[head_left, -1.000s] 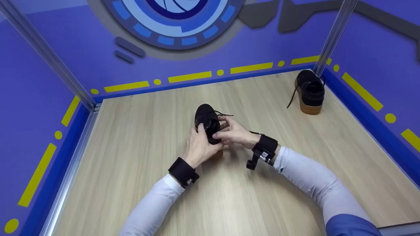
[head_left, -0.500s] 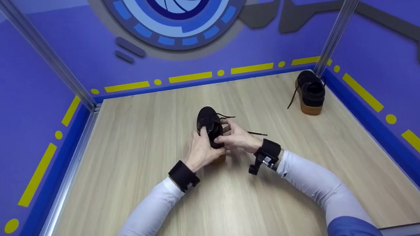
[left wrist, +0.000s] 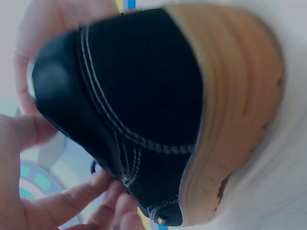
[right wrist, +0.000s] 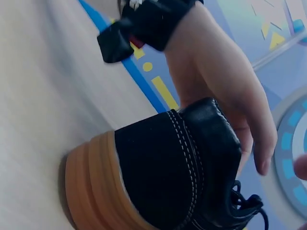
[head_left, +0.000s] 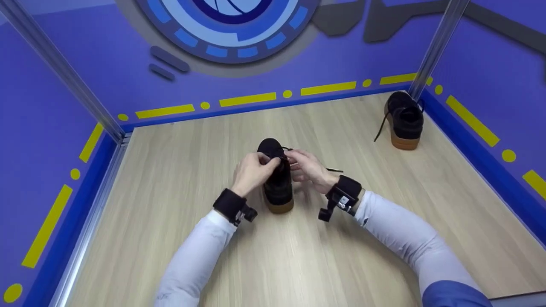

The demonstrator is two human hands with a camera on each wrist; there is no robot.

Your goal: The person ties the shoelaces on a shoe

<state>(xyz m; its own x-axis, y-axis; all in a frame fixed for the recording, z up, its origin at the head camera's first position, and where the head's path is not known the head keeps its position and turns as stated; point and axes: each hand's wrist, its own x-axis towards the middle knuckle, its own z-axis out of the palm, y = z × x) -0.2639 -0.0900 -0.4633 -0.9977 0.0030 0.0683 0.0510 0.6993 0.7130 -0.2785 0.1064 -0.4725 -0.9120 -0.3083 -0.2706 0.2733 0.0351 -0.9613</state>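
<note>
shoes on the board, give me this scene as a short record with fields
near shoe: black upper, tan sole, upright, toe pointing away from the person
left grip: from the shoe's left, fingers at its lacing; whether they pinch a lace is unclear
right grip: at the shoe's right side, near the lacing; hold unclear
far shoe: same colours, upright near the far right corner, a lace trailing left
board: pale, wood-grained

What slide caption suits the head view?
Left hand and right hand at one black shoe; a second black shoe stands farther back, right.
</note>
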